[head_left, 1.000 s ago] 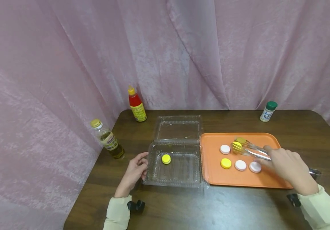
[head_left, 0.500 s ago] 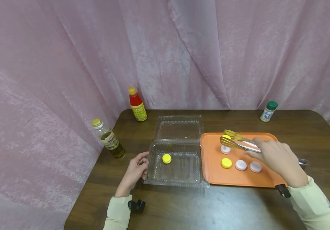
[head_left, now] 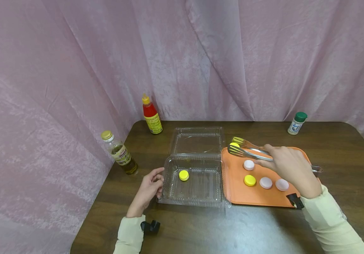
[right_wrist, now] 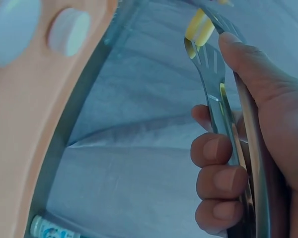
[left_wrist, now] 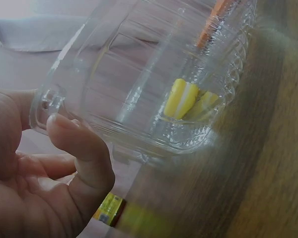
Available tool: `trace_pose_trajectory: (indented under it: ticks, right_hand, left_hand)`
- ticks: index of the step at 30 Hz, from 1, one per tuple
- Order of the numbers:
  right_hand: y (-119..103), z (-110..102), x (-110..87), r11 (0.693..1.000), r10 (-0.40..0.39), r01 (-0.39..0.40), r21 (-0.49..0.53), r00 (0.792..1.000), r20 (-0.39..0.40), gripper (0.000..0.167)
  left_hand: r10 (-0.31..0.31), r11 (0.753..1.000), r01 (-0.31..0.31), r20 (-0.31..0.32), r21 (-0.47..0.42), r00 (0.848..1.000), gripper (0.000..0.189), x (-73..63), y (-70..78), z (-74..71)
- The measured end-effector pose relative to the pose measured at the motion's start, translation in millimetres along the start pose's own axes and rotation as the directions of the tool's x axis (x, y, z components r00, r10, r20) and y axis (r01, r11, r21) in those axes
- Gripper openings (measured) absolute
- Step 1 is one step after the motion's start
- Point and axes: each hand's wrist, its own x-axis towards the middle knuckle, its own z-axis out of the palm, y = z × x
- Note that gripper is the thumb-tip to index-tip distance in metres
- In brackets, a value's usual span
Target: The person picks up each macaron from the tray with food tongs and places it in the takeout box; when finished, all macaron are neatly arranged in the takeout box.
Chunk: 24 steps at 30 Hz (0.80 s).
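Standing left of the clear container (head_left: 202,185): oil bottle (head_left: 121,157); red sauce bottle (head_left: 152,120) beyond the container's far-left corner. Left hand (head_left: 149,188) at container's left side, fingers pinching its rim. Hinged lid (head_left: 197,141) folded back behind; inner yellow disc (head_left: 183,175) sits in container's left half. Main change: the carried yellow disc (head_left: 234,145) has shifted left with the tongs (head_left: 258,156), now appears just past container's right side, held up near the tray's far-left corner. My read: transfer mid-carry, disc not yet inside container. Orange tray (head_left: 251,198) just right of container, bearing three white discs (head_left: 265,182) and another yellow disc (head_left: 250,180), so more likely left to move. Right hand (head_left: 288,167) right of container, fingers wrapped round the tongs. Green-capped shaker (head_left: 297,125) well right of and behind container.
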Motion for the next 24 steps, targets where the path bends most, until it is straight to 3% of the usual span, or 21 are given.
trace_pose_trajectory:
  ticks: [4, 10, 17, 24]
  right_hand:
    - [-6.4, -4.5, 5.0, 0.998, 0.040, -0.043, 0.039, 0.997, 0.067, 0.047]
    - [-12.4, -3.1, 5.2, 0.995, 0.046, -0.052, 0.088, 0.996, 0.070, 0.050]
    - [-21.2, 4.8, 5.6, 0.991, 0.053, -0.068, 0.113, 0.990, 0.132, 0.057]
    - [-36.6, 15.9, 10.9, 0.993, -0.005, -0.013, 0.114, 0.988, 0.156, 0.045]
  left_hand:
    - [0.011, 1.000, -0.011, 0.003, 0.000, 1.000, 0.057, -0.7, -1.9, 0.3]
    - [0.008, 1.000, -0.007, -0.004, 0.007, 1.000, 0.057, -1.7, -3.5, 0.7]
    - [0.011, 1.000, -0.010, -0.014, 0.026, 1.000, 0.055, -2.5, -4.6, 1.0]
    - [0.017, 0.999, -0.016, -0.020, 0.032, 1.000, 0.056, 0.0, -2.0, 1.1]
